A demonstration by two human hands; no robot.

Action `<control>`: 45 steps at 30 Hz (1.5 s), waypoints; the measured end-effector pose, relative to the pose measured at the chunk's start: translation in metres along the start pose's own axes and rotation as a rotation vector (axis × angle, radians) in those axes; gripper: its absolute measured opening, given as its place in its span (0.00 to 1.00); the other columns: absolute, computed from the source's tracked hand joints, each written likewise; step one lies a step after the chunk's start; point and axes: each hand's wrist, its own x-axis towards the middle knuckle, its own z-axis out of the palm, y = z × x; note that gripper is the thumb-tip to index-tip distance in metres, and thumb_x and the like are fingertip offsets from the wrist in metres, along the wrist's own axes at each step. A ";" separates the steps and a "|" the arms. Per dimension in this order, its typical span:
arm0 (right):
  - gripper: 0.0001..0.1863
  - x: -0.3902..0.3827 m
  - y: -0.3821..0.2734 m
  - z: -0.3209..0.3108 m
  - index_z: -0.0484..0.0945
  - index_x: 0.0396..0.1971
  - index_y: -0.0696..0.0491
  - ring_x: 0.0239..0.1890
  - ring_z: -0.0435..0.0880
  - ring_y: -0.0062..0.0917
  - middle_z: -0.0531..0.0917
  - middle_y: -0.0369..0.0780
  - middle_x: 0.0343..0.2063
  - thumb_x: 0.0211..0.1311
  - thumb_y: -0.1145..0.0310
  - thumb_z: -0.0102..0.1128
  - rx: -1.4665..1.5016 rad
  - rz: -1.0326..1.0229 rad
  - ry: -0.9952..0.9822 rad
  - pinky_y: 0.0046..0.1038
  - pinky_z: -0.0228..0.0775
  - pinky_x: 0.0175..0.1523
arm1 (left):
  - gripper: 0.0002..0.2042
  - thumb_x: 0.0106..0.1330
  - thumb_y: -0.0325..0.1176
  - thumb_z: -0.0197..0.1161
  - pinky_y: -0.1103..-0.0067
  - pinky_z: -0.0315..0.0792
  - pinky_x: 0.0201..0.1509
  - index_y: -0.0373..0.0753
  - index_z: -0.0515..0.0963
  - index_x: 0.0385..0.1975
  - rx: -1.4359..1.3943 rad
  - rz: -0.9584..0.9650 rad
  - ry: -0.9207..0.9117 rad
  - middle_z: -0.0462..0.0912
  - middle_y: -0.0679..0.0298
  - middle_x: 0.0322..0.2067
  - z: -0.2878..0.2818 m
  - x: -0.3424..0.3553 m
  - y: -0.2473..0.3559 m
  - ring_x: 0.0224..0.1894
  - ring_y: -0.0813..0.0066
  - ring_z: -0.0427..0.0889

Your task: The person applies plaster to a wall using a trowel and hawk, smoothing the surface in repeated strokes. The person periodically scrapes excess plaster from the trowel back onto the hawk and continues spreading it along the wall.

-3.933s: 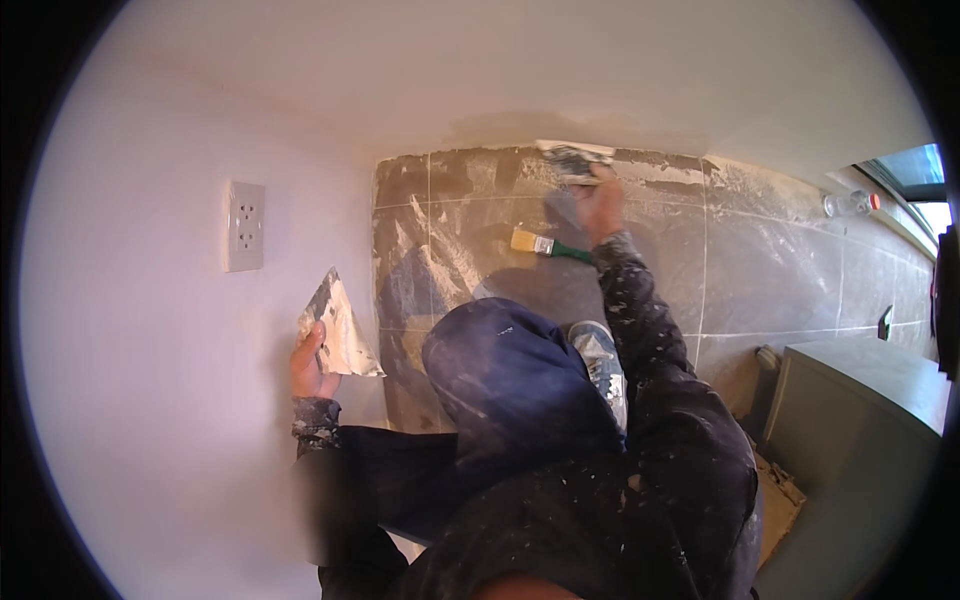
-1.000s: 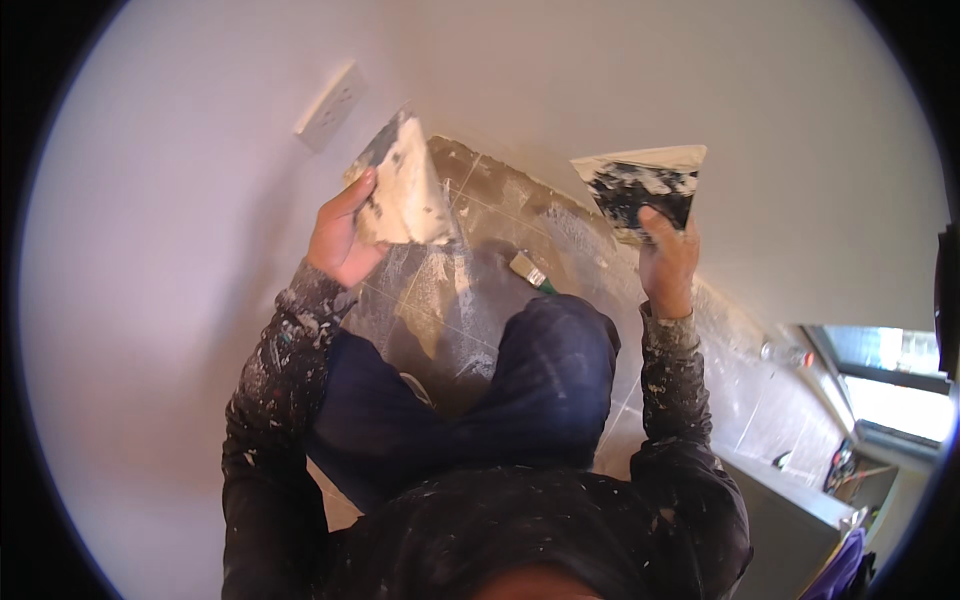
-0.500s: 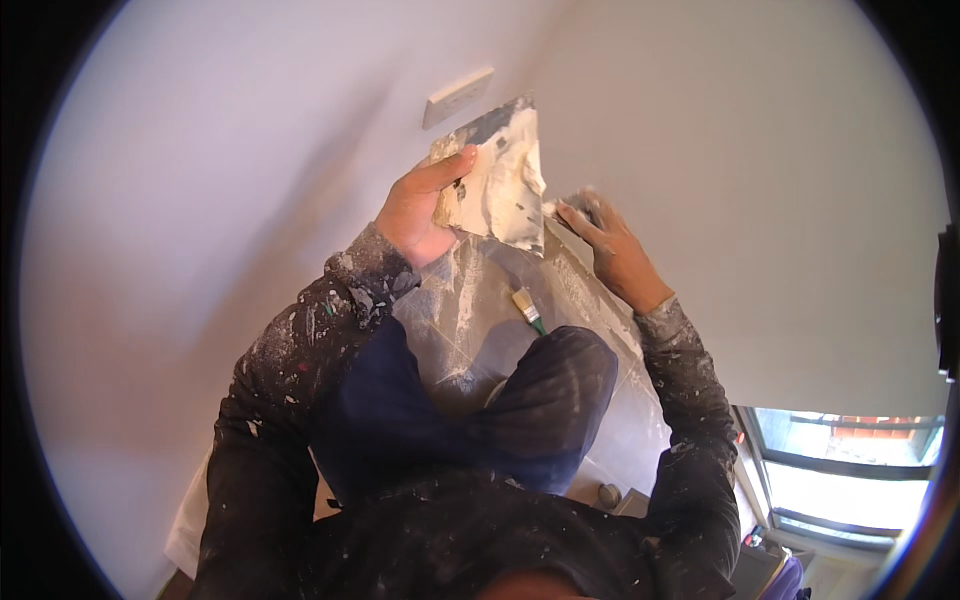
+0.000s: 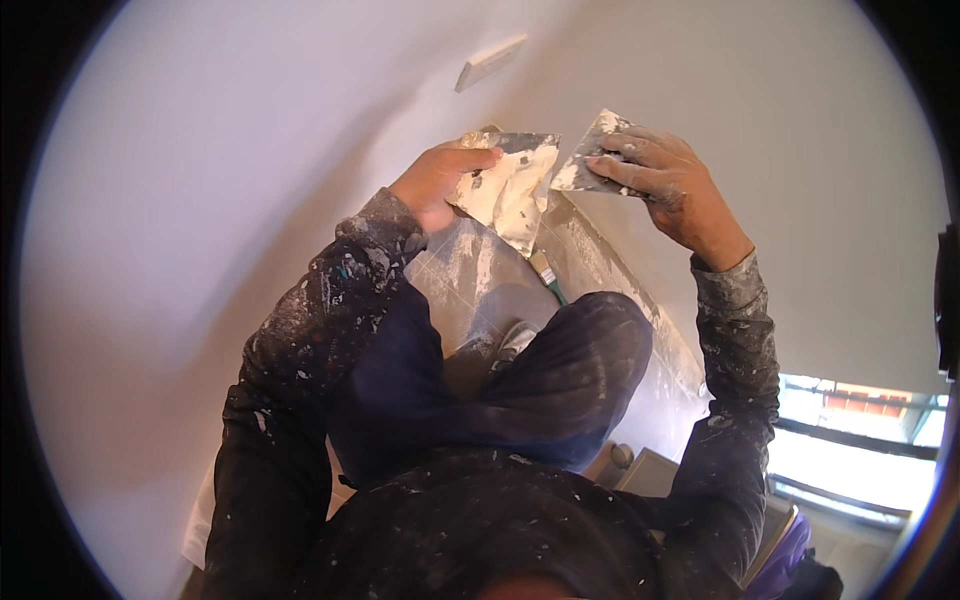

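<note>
My left hand point(image 4: 440, 182) grips a flat metal plastering blade point(image 4: 512, 188) by its left side, the thumb on top. Thick cream-coloured filler covers much of its face. Close by on the right, my right hand point(image 4: 672, 185) holds a second broad filling knife point(image 4: 590, 158), smeared with filler, the fingers spread across its blade. Its handle is hidden in the hand. The two blades lie near each other, a narrow gap between their edges. Below them a paintbrush point(image 4: 546, 275) with pale bristles and a green handle rests on the spattered floor covering.
Pale walls meet in a corner ahead, and a white socket plate point(image 4: 490, 62) is fixed on the left one. Filler streaks mark the floor covering point(image 4: 455, 262). My bent knee point(image 4: 610, 330) is close under the brush. A bright window point(image 4: 860, 450) shows at the lower right.
My right hand has come up and to the right, bringing its filling knife into clear sight. The left blade has tilted and shifted slightly right. The whole view has shifted a little.
</note>
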 end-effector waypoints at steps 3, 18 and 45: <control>0.24 0.002 -0.017 0.006 0.80 0.51 0.39 0.56 0.74 0.33 0.80 0.34 0.51 0.53 0.76 0.59 -0.057 -0.008 -0.042 0.37 0.65 0.58 | 0.17 0.67 0.32 0.59 0.69 0.75 0.53 0.29 0.70 0.51 0.026 -0.035 -0.068 0.79 0.54 0.47 -0.006 0.003 0.003 0.48 0.65 0.81; 0.14 -0.067 0.055 0.128 0.79 0.46 0.52 0.41 0.83 0.37 0.84 0.40 0.40 0.60 0.68 0.59 0.560 0.708 -0.215 0.34 0.74 0.46 | 0.16 0.66 0.30 0.58 0.73 0.76 0.46 0.28 0.70 0.50 0.423 0.118 0.307 0.80 0.58 0.43 -0.046 0.000 0.006 0.42 0.70 0.81; 0.13 0.043 0.081 0.496 0.69 0.51 0.53 0.50 0.77 0.32 0.78 0.39 0.48 0.69 0.71 0.51 2.515 1.256 1.092 0.38 0.69 0.56 | 0.22 0.67 0.37 0.62 0.78 0.73 0.51 0.30 0.70 0.55 0.975 -0.332 0.354 0.80 0.62 0.45 -0.065 0.002 0.028 0.45 0.77 0.78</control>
